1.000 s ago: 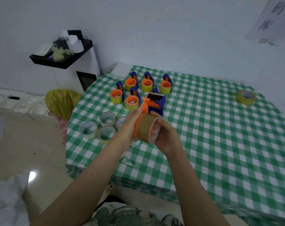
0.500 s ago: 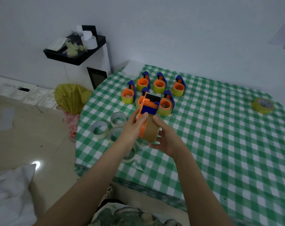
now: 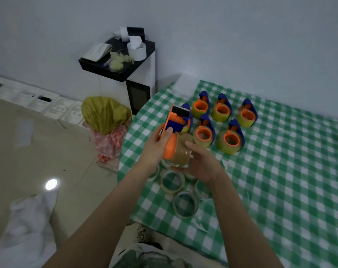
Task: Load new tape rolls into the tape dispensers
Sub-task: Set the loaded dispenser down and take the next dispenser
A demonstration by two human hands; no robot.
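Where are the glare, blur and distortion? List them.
Head view: bright glare spot on the glossy floor; dim, bluish light; tablecloth blurs toward the right edge; wide-angle lens curves its near edge; left hand, right hand, tape dispenser and brown tape roll fairly sharp.

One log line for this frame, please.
left hand: grips orange dispenser | right hand: holds brown tape roll on it | status: loading

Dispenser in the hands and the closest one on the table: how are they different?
The held dispenser is tilted in the air, gripped by the left hand; the table dispenser rests on the tablecloth. The held dispenser carries a brown roll, held by the right hand; the table dispenser carries a yellowish roll. Both are orange and blue.
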